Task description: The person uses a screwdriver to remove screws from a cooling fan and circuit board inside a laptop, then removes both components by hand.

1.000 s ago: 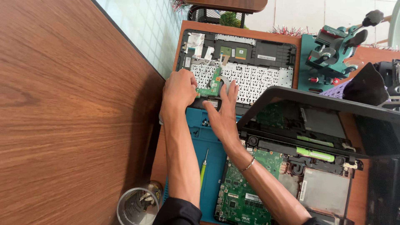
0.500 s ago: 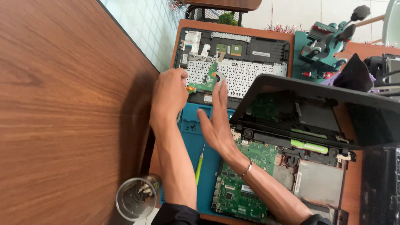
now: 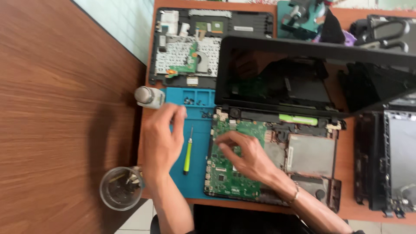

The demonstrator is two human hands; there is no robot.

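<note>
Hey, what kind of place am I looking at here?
Likely an electronics repair bench: an opened laptop with its green circuit board bare, a blue repair mat holding small screws, and a yellow-handled screwdriver.

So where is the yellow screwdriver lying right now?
In the head view, the yellow screwdriver lies on the blue mat, between the left hand and the green circuit board.

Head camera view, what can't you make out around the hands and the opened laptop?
- Left hand: blurred, so whether its fingers hold anything is unclear.
- Green circuit board: the right hand covers its middle.
- Screws in the blue mat tray: too small to count.
- Glass jar: contents indistinct.
- Dark chassis: cut off by the right edge.
</note>
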